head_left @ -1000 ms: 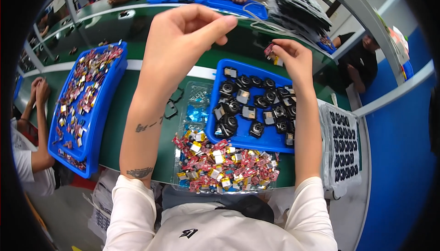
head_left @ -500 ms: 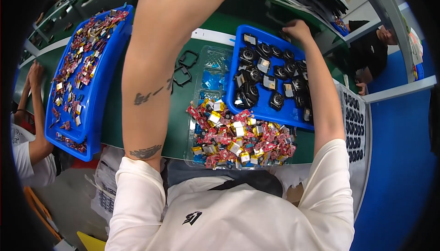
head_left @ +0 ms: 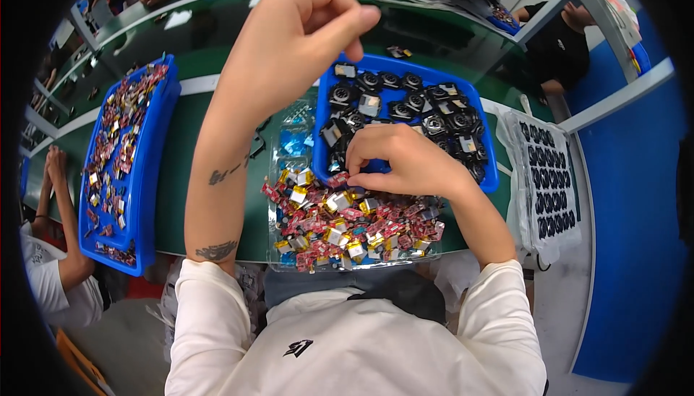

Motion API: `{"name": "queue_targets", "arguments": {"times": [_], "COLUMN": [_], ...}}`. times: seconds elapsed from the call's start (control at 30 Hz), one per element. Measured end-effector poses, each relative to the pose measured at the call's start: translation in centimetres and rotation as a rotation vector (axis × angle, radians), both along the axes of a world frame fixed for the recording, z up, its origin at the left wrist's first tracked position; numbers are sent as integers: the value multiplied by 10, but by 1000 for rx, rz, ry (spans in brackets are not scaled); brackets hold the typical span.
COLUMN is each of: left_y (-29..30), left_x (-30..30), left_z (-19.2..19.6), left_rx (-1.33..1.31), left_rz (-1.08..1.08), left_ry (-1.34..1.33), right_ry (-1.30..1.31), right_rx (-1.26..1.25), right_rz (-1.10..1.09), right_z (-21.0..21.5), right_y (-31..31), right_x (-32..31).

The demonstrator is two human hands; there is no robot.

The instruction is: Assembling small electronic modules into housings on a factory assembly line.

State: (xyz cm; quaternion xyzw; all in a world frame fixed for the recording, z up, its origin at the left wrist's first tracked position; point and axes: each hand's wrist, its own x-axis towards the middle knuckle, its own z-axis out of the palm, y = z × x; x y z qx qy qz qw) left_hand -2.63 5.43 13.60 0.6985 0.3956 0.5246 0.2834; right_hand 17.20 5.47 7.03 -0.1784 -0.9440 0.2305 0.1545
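Note:
My left hand [head_left: 311, 31] is raised over the green bench, left of the blue tray's far corner. Its fingers are curled in against the thumb, and whatever may be between them is hidden. My right hand [head_left: 408, 161] reaches over the near edge of the blue tray [head_left: 494, 172], thumb and forefinger pinching a small red circuit board [head_left: 337, 179]. Right below lies a heap of red circuit boards with silver and yellow battery cells [head_left: 347, 226] in a clear plastic tray [head_left: 273, 212]. Black round-faced housings [head_left: 434, 123], several with pale rectangular pieces, fill the blue tray.
A long blue tray [head_left: 148, 248] of similar boards stands at left, near another person's clasped hands [head_left: 55, 159]. White sheeting with rows of black parts [head_left: 549, 179] lies at right. Beyond the tray sits a small dark part [head_left: 398, 52]. A metal frame [head_left: 622, 100] rises at right.
My right hand has come back from beyond the blue tray to the heap's edge. My left hand has lowered into full view. A small dark part shows beyond the tray. The whole view has shifted.

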Motion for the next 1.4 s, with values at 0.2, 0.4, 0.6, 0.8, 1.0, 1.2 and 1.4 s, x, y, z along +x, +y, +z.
{"name": "queue_targets", "arguments": {"times": [0.2,0.4,0.6,0.8,1.0,1.2,1.4], "left_y": [-19,-22,-6,-12,-15,-12,-11], "left_x": [7,21,20,35,37,25,28], "left_z": [15,7,-6,-6,-4,-6,-2], "left_rx": [-84,-170,-235,29,28,-114,-358], "left_rz": [78,62,-189,20,-3,-84,-231], "left_ry": [57,-100,-302,42,156,71,-221], "right_ry": [436,610,626,725,763,761,790], "right_rx": [24,826,655,144,-238,-262,-201], "right_rz": [-229,-378,-243,-548,-432,-369,-384], "right_z": [44,60,64,67,63,64,65], "right_y": [8,10,4,11,14,17,15], "right_x": [14,-2,-7,12,19,26,25]}}
